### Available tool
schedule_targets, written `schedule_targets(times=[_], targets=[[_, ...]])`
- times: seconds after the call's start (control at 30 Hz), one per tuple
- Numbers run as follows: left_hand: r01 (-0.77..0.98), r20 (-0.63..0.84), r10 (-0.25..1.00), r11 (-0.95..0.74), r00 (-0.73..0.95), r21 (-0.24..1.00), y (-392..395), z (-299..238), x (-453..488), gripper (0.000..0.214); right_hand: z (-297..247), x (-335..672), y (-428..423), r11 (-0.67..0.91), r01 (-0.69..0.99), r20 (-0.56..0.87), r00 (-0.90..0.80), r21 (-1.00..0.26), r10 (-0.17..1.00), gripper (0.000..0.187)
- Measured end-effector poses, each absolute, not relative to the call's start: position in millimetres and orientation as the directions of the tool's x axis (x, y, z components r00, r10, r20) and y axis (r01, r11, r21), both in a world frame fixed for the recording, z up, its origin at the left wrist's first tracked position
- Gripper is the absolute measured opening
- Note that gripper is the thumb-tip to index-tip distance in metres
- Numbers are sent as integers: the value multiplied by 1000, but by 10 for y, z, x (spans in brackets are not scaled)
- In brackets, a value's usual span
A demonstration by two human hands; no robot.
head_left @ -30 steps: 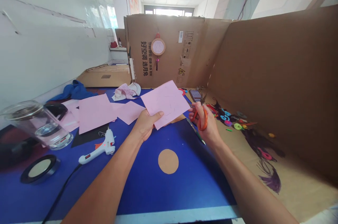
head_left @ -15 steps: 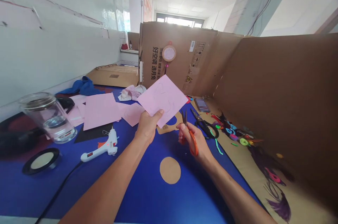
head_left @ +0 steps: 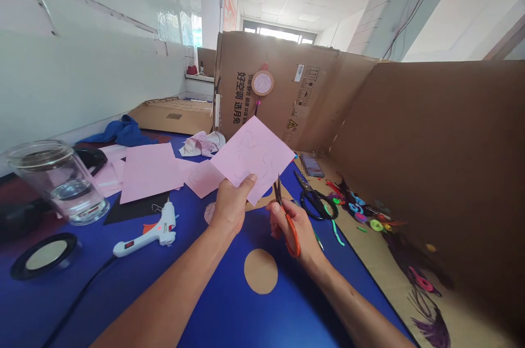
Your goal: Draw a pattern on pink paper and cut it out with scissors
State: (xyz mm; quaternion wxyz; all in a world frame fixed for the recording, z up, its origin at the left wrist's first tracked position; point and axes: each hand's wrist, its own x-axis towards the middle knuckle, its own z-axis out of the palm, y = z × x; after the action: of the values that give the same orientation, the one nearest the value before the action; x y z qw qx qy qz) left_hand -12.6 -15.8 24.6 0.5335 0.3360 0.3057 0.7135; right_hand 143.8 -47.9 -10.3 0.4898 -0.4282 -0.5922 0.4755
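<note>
My left hand (head_left: 233,200) pinches a square sheet of pink paper (head_left: 254,154) by its lower corner, thumb on top. Faint pencil curves are drawn on the sheet. In my right hand (head_left: 293,227) is a pair of orange-handled scissors (head_left: 293,238), with its dark blades pointing up beside the paper's lower right edge. Whether the blades touch the paper I cannot tell. Below both hands, a round cardboard disc (head_left: 261,271) lies on the blue table. A cut piece of cardboard (head_left: 283,192) is partly hidden behind the sheet.
Left are a glass jar (head_left: 61,189) of water, a white glue gun (head_left: 150,233), a tape roll (head_left: 46,255) and pink sheets (head_left: 150,170). To the right lie black-handled scissors (head_left: 318,200), a purple tassel (head_left: 435,329) and small craft bits. Cardboard walls (head_left: 430,134) stand behind.
The scissors have moved slightly left and up toward the pink sheet, their blades now beside its edge. My left hand still holds the sheet, and the view has shifted a little.
</note>
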Motion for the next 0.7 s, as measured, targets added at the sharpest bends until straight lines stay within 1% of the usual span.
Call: schedule_targets(times=[0.3, 0.7], targets=[[-615, 108, 971, -220, -215, 757, -276, 336, -35, 68, -105, 1411, -502, 200, 69, 188, -152, -977, 970, 63], [-598, 117, 958, -256, -261, 760, -253, 262, 1, 62, -153, 1418, -489, 215, 32, 208, -154, -976, 966, 59]])
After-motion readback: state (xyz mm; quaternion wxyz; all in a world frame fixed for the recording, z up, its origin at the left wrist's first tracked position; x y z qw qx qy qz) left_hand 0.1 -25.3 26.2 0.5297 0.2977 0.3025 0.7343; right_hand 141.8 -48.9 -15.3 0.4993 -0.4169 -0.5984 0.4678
